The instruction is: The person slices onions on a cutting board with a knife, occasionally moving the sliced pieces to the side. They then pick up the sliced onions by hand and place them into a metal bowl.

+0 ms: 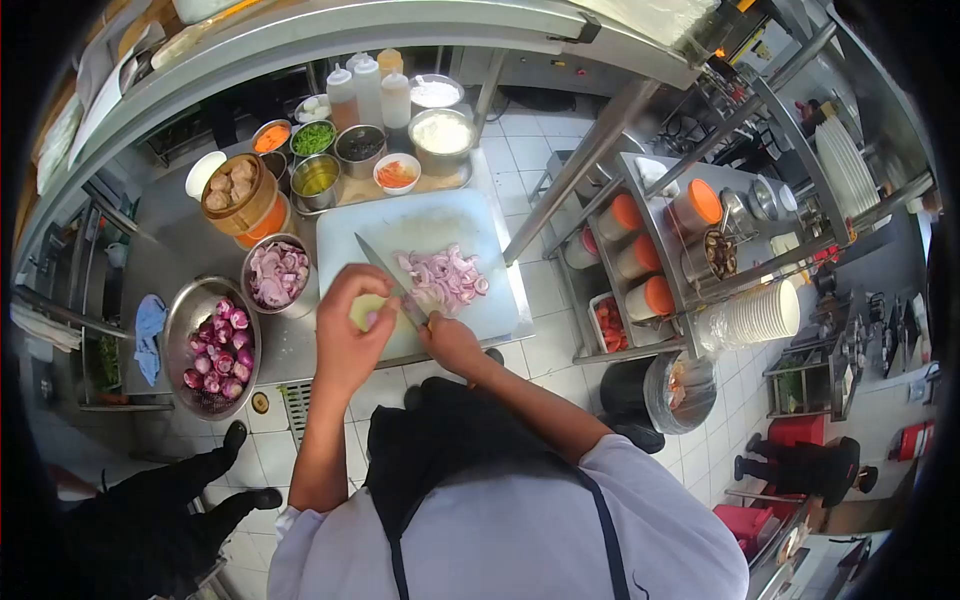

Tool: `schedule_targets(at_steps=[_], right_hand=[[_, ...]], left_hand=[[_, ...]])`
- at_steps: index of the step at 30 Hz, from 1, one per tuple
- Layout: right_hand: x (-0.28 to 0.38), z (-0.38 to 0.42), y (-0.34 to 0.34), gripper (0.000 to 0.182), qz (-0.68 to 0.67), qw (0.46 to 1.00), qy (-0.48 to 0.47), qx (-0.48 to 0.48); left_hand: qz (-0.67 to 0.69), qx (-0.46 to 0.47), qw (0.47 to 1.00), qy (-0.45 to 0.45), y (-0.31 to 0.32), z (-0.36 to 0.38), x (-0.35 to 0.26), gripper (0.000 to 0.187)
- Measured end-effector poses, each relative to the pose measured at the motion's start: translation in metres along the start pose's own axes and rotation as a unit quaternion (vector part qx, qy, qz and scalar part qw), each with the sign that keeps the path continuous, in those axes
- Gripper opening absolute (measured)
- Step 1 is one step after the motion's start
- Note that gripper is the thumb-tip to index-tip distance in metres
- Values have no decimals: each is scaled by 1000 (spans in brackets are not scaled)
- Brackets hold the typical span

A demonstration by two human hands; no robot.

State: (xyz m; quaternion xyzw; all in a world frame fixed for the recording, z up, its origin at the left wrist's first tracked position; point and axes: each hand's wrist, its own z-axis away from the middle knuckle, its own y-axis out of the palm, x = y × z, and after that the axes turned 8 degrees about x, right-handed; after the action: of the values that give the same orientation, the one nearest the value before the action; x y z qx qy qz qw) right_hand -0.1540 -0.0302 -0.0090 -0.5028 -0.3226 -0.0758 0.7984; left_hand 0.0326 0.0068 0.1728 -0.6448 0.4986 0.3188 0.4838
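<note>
My right hand (452, 345) grips a kitchen knife (385, 265) by its handle, its blade pointing away to the upper left over the white cutting board (345, 215). Beside the blade, my left hand (352, 325) is curled with bent fingers close to the knife. A small purplish bit shows near its thumb, too small to name for certain. Sliced red onion (447, 278) lies in a loose pile on the board, right of the blade. To the left, a metal bowl (310, 290) holds more sliced onion. A perforated colander (180, 310) contains several whole peeled red onions.
Behind the board a tray carries squeeze bottles (367, 90), chopped greens (313, 138) and a bowl of white powder (443, 135). A bamboo steamer (232, 190) and a blue cloth (149, 338) are leftward. Shelving with orange-lidded tubs (652, 297) and a lined bin (680, 392) stand right. Other people are nearby.
</note>
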Motion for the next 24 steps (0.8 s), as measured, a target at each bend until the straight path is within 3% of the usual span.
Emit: schedule_targets(at_steps=[3, 4, 6, 8, 14, 18, 19, 24], right_hand=[[-7, -4, 11, 33, 6, 999, -24, -25], [-5, -2, 8, 35, 4, 1000, -21, -15], [1, 0, 4, 36, 3, 1000, -4, -4], [0, -1, 2, 38, 2, 1000, -5, 0], [-6, -6, 10, 38, 22, 1000, -15, -14], [2, -2, 2, 36, 29, 999, -25, -19], [1, -2, 2, 36, 29, 999, -27, -19], [3, -3, 0, 36, 29, 1000, -8, -4]], left_hand=[[-6, -57, 968, 246, -24, -14, -100, 23], [127, -22, 949, 289, -31, -16, -123, 23], [444, 47, 838, 313, -33, -13, -169, 22], [631, 118, 707, 297, -35, -7, -189, 22], [690, 300, 558, 349, -67, 14, -190, 36], [670, 314, 533, 410, -57, 6, -186, 38], [674, 280, 548, 409, -55, 13, -189, 38], [672, 315, 546, 389, -58, 13, -193, 35]])
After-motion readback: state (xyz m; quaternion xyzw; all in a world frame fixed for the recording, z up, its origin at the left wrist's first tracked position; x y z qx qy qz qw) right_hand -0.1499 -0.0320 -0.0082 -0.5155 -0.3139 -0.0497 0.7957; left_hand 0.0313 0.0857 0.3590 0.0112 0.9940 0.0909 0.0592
